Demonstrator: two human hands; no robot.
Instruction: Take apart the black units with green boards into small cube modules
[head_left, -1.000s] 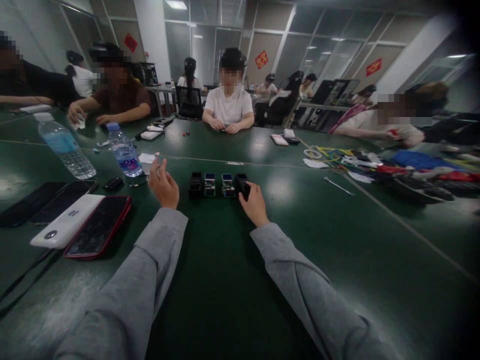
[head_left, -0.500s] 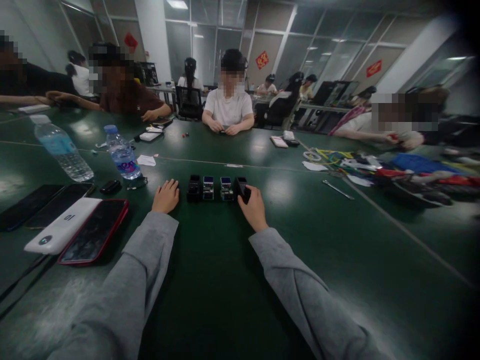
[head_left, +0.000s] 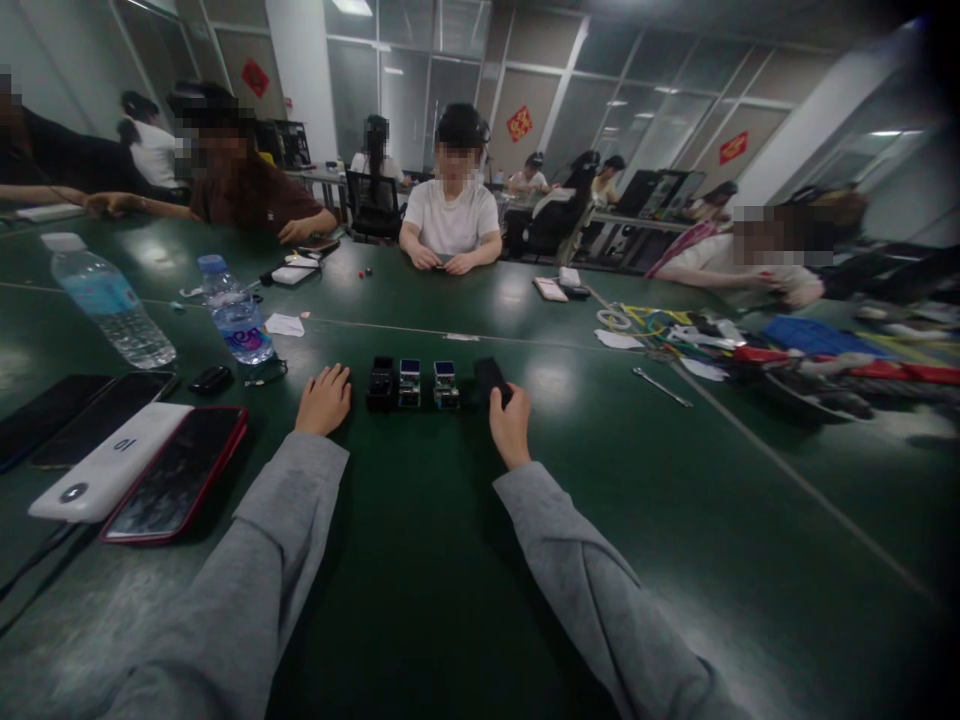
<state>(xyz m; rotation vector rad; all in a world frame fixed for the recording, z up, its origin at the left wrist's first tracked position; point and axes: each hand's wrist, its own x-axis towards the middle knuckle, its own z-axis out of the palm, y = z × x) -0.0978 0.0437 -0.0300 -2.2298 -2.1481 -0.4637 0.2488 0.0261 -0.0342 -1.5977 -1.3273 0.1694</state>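
My right hand (head_left: 511,415) grips a small black plastic case (head_left: 491,380), tilted and seemingly lifted off the green table (head_left: 405,560); my fingers hide its lower right part. Left of it, two small circuit boards with little screens stand side by side with a gap: one board (head_left: 445,386) nearer the case, the other board (head_left: 409,383) further left. Beside that one is a second black case (head_left: 381,384). My left hand (head_left: 324,400) lies flat on the table just left of this row, fingers stretched out, holding nothing.
Two water bottles (head_left: 112,305) (head_left: 234,312), several phones (head_left: 176,475) and a white power bank (head_left: 109,465) lie to the left. A wrench (head_left: 661,387) and a heap of cables and tools (head_left: 810,360) are on the right. A person (head_left: 450,210) sits opposite.
My right hand has tilted the black case and moved it right, away from the nearer circuit board. My left hand stays resting on the table. The view has shifted slightly.
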